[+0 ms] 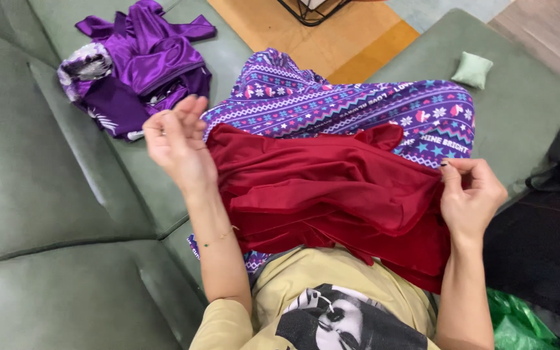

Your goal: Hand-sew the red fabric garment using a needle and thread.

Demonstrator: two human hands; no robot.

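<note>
At about ten o'clock a crumpled purple satin garment [139, 65] is lying on the green sofa [46, 194], well apart from the person. Just right of it the left hand [177, 144] is gripping the left edge of a dark red garment [332, 194], the fingers curled in and the cloth pinched against the palm side; a thin bracelet is sitting on that forearm. The red garment is stretching across the person's lap at the centre, folded in soft layers, and it is resting on top of a purple patterned blanket [332, 104] that is spreading toward twelve o'clock. At three o'clock the right hand [471, 194] is pinching the red garment's right edge between thumb and fingertips. Farther out, at about one o'clock, a small pale green cushion [472, 69] is sitting on the sofa, and at four o'clock a black bag [546, 233] is lying beside a green plastic bag [516, 324].
</note>
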